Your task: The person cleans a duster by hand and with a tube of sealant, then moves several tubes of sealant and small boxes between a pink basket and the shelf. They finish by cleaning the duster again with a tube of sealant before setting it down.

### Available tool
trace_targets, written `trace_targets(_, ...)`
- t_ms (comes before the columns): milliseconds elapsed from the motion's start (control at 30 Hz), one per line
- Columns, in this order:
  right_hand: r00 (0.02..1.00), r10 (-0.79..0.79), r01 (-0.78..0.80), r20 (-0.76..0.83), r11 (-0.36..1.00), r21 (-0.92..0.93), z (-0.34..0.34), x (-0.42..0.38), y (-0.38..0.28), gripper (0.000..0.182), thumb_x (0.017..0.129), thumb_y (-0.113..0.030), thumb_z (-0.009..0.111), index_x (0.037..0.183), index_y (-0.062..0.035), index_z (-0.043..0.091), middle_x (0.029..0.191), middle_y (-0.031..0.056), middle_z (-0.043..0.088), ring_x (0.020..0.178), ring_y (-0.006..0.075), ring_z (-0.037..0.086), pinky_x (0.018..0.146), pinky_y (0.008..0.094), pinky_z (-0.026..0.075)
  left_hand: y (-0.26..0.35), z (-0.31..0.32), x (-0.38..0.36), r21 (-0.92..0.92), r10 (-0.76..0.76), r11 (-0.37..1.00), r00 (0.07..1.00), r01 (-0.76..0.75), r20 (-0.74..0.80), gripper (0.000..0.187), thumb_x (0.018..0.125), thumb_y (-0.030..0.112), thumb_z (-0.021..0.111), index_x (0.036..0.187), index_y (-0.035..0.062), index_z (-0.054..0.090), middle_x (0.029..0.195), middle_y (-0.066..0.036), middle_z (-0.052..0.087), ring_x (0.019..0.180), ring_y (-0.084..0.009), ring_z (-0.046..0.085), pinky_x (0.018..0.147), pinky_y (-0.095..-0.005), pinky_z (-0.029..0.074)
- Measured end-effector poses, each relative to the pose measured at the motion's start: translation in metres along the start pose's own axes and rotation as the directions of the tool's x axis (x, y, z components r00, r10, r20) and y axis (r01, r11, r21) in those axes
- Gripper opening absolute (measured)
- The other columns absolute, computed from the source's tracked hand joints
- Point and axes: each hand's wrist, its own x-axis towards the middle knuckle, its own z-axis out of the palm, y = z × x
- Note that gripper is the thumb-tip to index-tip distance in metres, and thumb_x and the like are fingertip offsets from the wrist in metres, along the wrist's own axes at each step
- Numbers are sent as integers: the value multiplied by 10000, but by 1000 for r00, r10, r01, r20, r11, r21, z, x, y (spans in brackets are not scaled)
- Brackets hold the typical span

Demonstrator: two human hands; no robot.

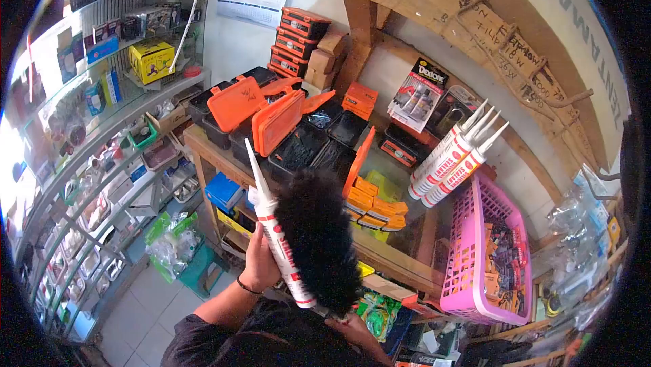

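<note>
My left hand [261,258] is wrapped round a white silicone sealant tube [283,255] with red print, its pointed nozzle tilted up and to the left. A black fluffy duster [317,238] lies against the tube's right side and hides part of it. Low in the view, my right hand [354,332] is closed at the duster's lower end; its fingers are partly hidden. Several matching sealant tubes [447,164] stand together to the right, nozzles up. Beyond the duster are black organizer boxes with raised orange lids [279,123].
A pink plastic basket [478,252] of small packets sits at the right. Orange small boxes [376,208] are stacked on the wooden-framed counter [400,258]. Glass shelves [129,48] of goods line the left. A green stool [203,269] with plastic bags stands on the tiled floor.
</note>
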Motion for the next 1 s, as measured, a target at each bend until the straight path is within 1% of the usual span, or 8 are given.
trace_targets(67,1000,21,-21,-6,1000,6,2,1,4,520,682,-532,587,615,-24,496,594,78,525,560,178,478,548,321,396,-3,-28,-4,-292,16,949,912,115,410,582,817,479,351,1264,108,316,1241,-122,392,1117,-285,399,951,-419,299)
trace_targets(133,999,-30,28,-16,994,-106,0,-6,-7,509,687,-520,590,615,-25,496,585,66,513,565,166,474,540,319,390,-9,7,-14,368,147,926,977,-82,-152,665,769,523,371,1277,101,295,1270,-110,362,1147,-292,362,972,-426,262)
trace_targets(267,1000,-1,1,4,995,-103,-4,-23,-22,503,689,-521,587,614,-32,494,568,61,492,556,158,460,522,319,376,-3,12,-19,475,105,880,969,15,-225,696,756,558,368,1275,98,302,1273,-107,359,1149,-295,359,965,-431,269)
trace_targets(400,998,-22,31,-59,986,164,1,-15,-15,390,684,-397,651,566,-59,496,536,-9,464,500,72,408,453,243,322,-3,-19,-8,-341,1,929,921,143,389,688,763,564,377,1257,87,324,1244,-119,384,1122,-304,384,954,-437,283)
trace_targets(467,998,38,-36,-53,999,34,3,-8,-5,369,685,-378,656,566,-63,504,538,-14,468,504,71,414,457,239,327,-7,41,-8,197,103,979,956,-48,-276,640,786,522,394,1255,92,321,1237,-129,386,1117,-307,387,958,-431,281)
trace_targets(600,1000,-28,28,-3,997,66,0,-21,-22,368,683,-380,660,563,-62,519,541,-10,482,511,68,428,462,248,336,-9,-17,-29,952,278,303,952,44,-133,618,801,507,385,1254,93,312,1191,-131,425,1087,-295,420,942,-407,314)
trace_targets(667,1000,26,-26,1,995,94,4,-16,-16,373,679,-386,663,560,-62,522,538,-12,484,506,69,430,461,249,338,-3,8,-28,196,112,980,888,-25,-446,436,825,469,381,1060,110,461,908,-28,555,870,-155,528,780,-316,430)
trace_targets(1000,989,-111,117,96,991,-61,18,12,22,554,659,-516,619,628,27,517,600,135,537,582,209,519,543,338,406,3,22,-43,200,130,978,929,-62,-345,598,836,503,294,1274,96,278,1220,-92,411,1093,-255,418,934,-378,325)
